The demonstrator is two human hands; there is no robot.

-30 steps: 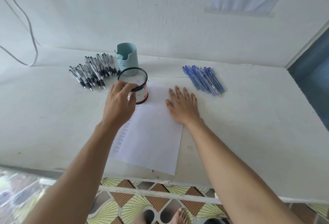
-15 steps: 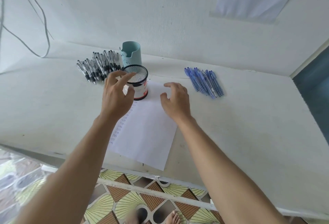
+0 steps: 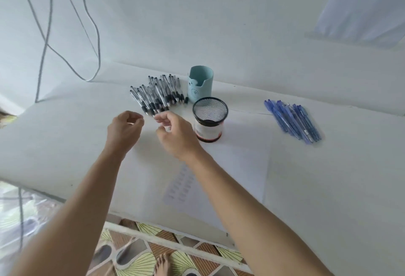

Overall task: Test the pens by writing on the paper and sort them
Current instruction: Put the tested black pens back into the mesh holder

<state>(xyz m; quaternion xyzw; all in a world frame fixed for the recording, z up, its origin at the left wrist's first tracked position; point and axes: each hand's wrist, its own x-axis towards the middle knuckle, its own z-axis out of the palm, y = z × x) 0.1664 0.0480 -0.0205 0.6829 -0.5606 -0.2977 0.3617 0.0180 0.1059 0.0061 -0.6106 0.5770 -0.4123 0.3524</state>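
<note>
The black pens [image 3: 157, 94] lie in a loose heap on the table [image 3: 65, 144], just left of the mesh cup [image 3: 210, 109] and a little behind it, tips toward the person. The heap is too crowded to count. The blue pens [image 3: 292, 121] lie in a tidy slanted row well to the right of the cup. The paper [image 3: 245, 166] spreads from under the cup's base toward the table's near edge. Small rows of test marks [image 3: 182, 185] show on it, too faint to read, and the right forearm covers its near left part.

Both hands are up left of the cup, over the near ends of the black pens. The right hand [image 3: 175, 135] is nearest the cup, fingers bent in, with a fingertip right at the pen tips. Blur smears that spot, so I cannot tell whether it has pinched a pen. The left hand [image 3: 123, 132] is farther left, fingers curled toward the thumb with a small gap between them, and nothing seems to be in it.

A pale blue cup [image 3: 200, 83] with a notched rim stands touching or just behind the mesh cup. Far left of it, grey cables [image 3: 43, 45] hang down the wall. On the wall up to the right a pale sheet [image 3: 361, 5] is cut off by the frame's edge. Below the table a bare foot [image 3: 163, 264] shows on patterned tiles.
</note>
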